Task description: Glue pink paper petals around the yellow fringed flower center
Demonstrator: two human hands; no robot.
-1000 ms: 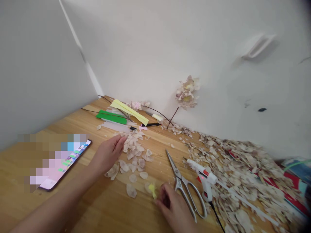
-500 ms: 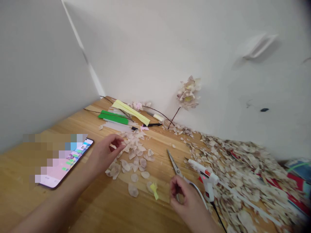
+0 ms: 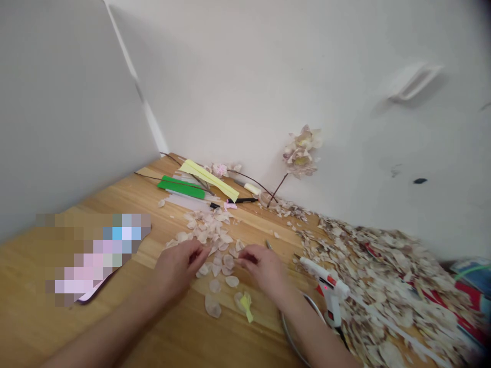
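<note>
Pale petals (image 3: 217, 260) lie loose on the wooden table (image 3: 141, 337). Over their left side is my left hand (image 3: 182, 263), its fingers curled together at the petals; whatever they hold is too small to make out. My right hand (image 3: 261, 263) reaches to the right side of the petals with thumb and fingertips pinched, and the contents of that pinch are unclear. Beneath my right hand and forearm, scissors (image 3: 303, 352) are mostly covered. A yellow crepe piece (image 3: 246, 306) sits on a petal in front of my right hand.
A white glue gun (image 3: 332, 296) stands right of my forearm, beside a broad heap of dried petals (image 3: 368, 276). A phone (image 3: 115, 255) lies left. Green paper (image 3: 182, 187), yellow paper (image 3: 209, 180), a black pen (image 3: 243, 201) and a flower on a stem (image 3: 303, 153) are at the back.
My right hand has moved forward and left from the scissor handles to the petals. My left hand has come slightly right and nearer to me, and the two hands are closer together.
</note>
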